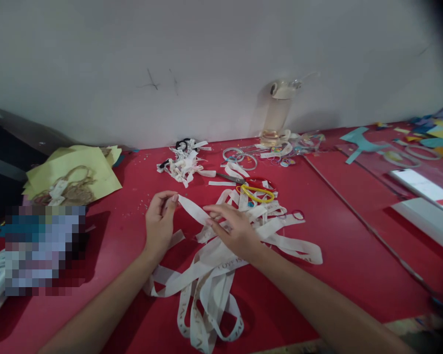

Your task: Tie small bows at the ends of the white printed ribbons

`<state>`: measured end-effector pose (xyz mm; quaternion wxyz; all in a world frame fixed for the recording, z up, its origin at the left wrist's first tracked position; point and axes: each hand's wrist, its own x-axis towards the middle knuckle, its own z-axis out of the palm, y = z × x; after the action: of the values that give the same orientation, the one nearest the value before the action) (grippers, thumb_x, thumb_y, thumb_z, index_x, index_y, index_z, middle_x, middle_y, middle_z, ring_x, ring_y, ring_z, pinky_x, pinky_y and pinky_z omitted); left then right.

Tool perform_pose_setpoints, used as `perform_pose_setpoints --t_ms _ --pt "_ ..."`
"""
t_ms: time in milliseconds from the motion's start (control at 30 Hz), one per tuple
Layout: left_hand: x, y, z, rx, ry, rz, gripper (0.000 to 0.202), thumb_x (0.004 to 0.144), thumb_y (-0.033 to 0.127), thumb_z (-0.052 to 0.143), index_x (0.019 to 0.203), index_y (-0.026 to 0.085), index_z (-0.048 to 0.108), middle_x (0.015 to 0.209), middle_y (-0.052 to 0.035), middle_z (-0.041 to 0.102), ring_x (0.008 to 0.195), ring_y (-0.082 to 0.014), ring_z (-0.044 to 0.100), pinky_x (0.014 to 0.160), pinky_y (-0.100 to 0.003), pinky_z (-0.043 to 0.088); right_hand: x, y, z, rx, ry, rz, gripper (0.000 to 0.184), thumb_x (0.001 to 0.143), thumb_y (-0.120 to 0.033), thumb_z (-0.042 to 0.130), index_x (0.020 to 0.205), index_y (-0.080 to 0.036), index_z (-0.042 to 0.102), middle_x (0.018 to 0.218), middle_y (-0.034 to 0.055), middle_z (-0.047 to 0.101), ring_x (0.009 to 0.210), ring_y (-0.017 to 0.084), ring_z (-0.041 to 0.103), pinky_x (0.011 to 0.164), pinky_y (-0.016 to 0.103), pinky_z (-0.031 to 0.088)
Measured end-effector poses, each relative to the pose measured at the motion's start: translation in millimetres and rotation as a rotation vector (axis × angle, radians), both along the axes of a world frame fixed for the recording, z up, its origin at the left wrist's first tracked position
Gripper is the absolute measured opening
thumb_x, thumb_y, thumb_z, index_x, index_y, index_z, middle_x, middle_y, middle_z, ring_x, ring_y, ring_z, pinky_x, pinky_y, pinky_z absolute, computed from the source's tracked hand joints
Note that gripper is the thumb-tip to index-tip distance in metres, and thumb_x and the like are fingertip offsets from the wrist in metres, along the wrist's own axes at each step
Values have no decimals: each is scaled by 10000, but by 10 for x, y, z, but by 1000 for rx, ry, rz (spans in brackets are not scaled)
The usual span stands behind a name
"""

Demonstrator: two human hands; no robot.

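Observation:
Between my two hands a short stretch of white ribbon [192, 209] is held up at a slant. My left hand [160, 216] pinches its upper left end between thumb and fingers. At the lower right end, my right hand [234, 228] closes thumb and forefinger on it. Beneath and in front of my hands lies a loose heap of white printed ribbon [210, 295], its loops spreading toward me. Just beyond my right hand, scissors [258, 192] with yellow and red handles rest on ribbon pieces.
A bundle of knotted ribbon pieces [182, 164] lies near the wall, with a clear bottle [276, 115] to its right. Yellow paper [105, 172] with twine is at left. A phone [426, 189] and paper scraps [362, 142] lie on the right of the red table [291, 309].

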<state>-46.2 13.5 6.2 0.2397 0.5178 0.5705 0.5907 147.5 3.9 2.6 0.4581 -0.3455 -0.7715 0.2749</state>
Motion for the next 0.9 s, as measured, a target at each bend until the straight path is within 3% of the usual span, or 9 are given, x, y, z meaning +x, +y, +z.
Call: perform_pose_setpoints --t_ms 167,233,400,467,533,600,667,767,900 --pt "-18 22 -47 10 48 -1 190 852 321 588 999 201 593 962 -21 599 890 -143 565 824 -253 443 -2 -21 -31 171 -26 186 253 918 -126 467 1034 -253 652 931 33 692 920 178 589 845 341 502" --pt "-23 26 -63 8 54 -37 240 846 316 600 1057 208 565 1047 -37 585 959 -155 559 877 -277 436 2 -32 -40 249 -21 216 325 906 -87 461 1093 -274 650 950 27 690 941 179 582 854 346 507" --pt "-4 -33 -26 129 107 4 220 860 294 586 1060 212 545 1058 -48 551 976 -162 541 922 -304 426 37 -94 16 301 1 52 541 919 -80 400 1411 -305 414 1244 71 596 1144 201 555 985 389 471" --pt "17 -77 -12 177 108 -141 184 880 290 552 1046 213 549 996 -48 563 932 -165 562 897 -312 450 50 -135 74 233 -62 -30 582 934 -143 407 1484 -273 271 1421 83 459 1316 221 422 1101 415 373" --pt "36 -118 -28 132 143 -406 245 881 301 545 1112 222 554 1065 -75 579 1004 -192 567 922 -340 455 52 -174 131 181 -145 47 616 949 -213 400 1515 -233 157 1517 77 333 1410 221 283 1155 416 297" --pt "43 -148 -69 106 161 -545 438 838 322 607 1251 234 494 1245 -114 533 1168 -236 511 1002 -386 419 39 -204 170 177 -202 166 647 961 -289 389 1523 -187 85 1553 95 252 1433 222 229 1163 407 281" --pt "34 -160 -112 17 177 -610 483 828 311 625 1282 229 483 1282 -128 535 1208 -252 500 1023 -405 404 20 -217 185 209 -251 260 677 962 -369 394 1521 -155 79 1547 124 257 1427 224 243 1152 394 299" --pt "12 -141 -130 -40 135 -639 317 856 294 590 1164 220 584 1198 -112 610 1148 -241 552 1008 -393 413 15 -199 175 300 -304 296 699 947 -430 423 1510 -129 139 1494 157 349 1399 236 294 1139 401 313" --pt "17 -94 -60 -53 22 -605 178 897 303 515 943 219 665 1028 -60 665 999 -202 598 920 -330 449 90 -122 146 358 -250 144 661 925 -343 485 1498 -157 213 1419 151 447 1353 269 362 1128 458 311"
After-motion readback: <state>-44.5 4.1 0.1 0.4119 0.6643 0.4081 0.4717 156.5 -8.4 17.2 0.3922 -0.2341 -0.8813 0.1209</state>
